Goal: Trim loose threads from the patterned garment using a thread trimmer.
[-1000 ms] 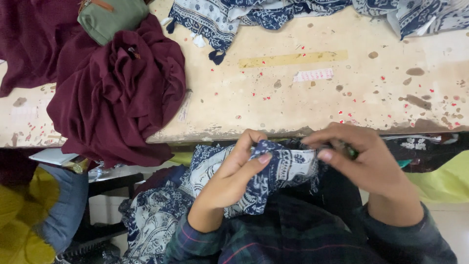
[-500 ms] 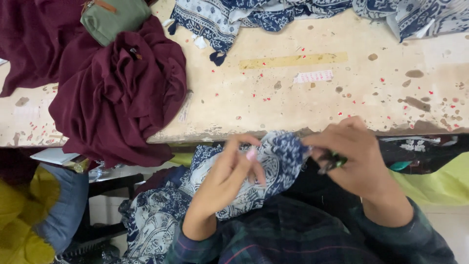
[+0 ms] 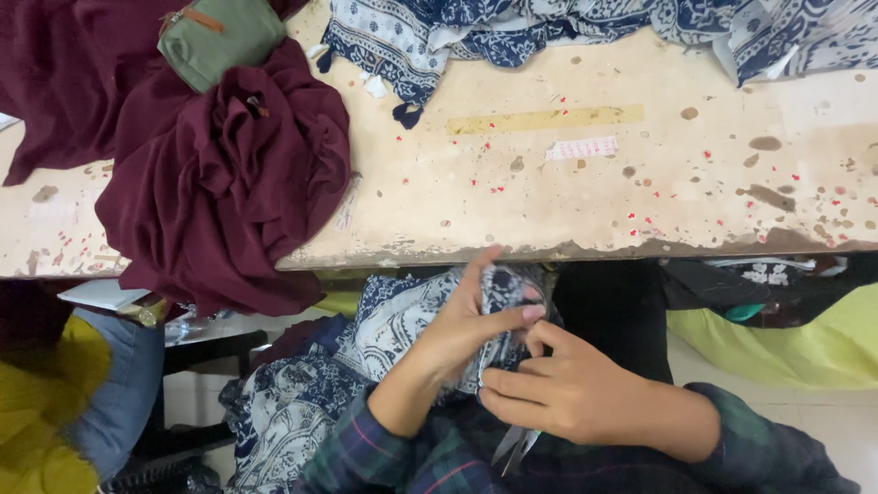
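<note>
My left hand grips a bunched blue-and-white patterned cloth just below the table's front edge, fingers stretched over the fold. My right hand sits close beside it, fingers curled, touching the cloth at its thumb. Metal blades of small snips stick out below the right hand's fingers. The cloth hangs down over my lap to the lower left. Both forearms wear dark plaid sleeves.
A worn cream table spans the view. A maroon cloth pile drapes over its left front edge, with a green pouch on top. More blue patterned fabric lies along the far edge. Yellow material lies under the table at right.
My right hand has moved left and down, close against the left hand. The left hand has shifted its hold on the cloth, and the snips' blades now show below the right hand.
</note>
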